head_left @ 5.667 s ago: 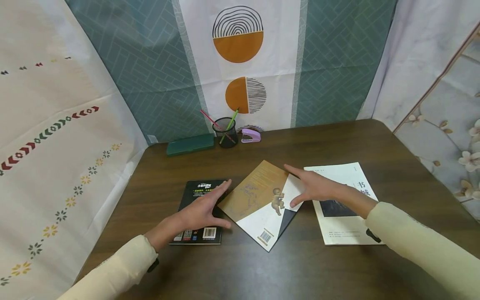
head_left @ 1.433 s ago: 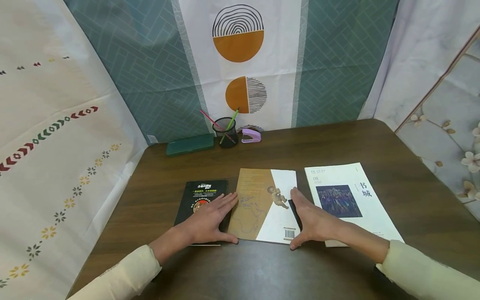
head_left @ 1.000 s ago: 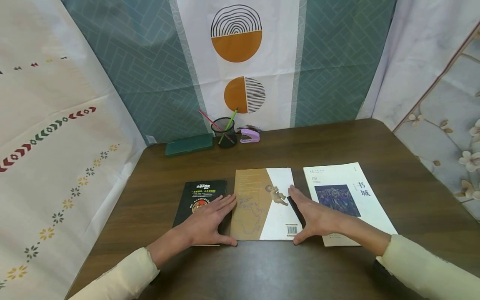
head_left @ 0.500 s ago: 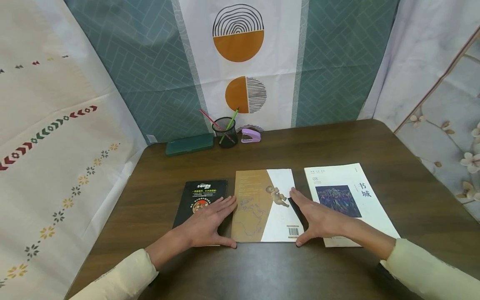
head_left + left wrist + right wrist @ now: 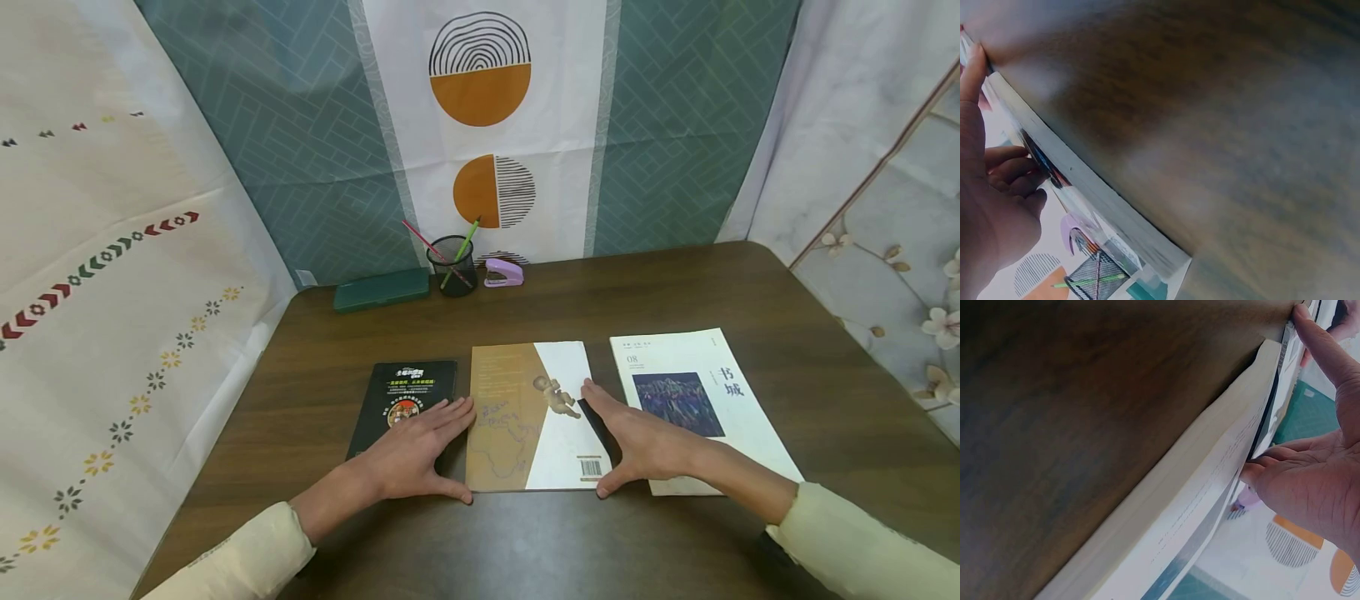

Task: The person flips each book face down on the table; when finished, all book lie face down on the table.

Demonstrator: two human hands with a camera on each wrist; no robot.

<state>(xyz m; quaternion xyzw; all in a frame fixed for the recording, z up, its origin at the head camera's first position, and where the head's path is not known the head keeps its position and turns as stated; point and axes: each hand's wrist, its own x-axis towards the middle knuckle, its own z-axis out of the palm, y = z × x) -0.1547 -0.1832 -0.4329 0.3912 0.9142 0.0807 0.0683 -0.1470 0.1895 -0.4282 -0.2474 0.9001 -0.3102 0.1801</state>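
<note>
Fingers extended, the left hand point(image 5: 412, 450) and right hand point(image 5: 648, 442) flank the middle book point(image 5: 517, 417), flat between black book point(image 5: 408, 387) and white book point(image 5: 697, 408), seemingly straightening it; contact is unclear. Next calls for withdrawing gently.

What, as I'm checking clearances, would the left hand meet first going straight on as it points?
Likely the tan-and-white book, right beside the left hand; whether they already touch is unclear.

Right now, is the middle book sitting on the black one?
No, the middle book lies on the table beside the black book, with a strip of table showing between them.
</note>
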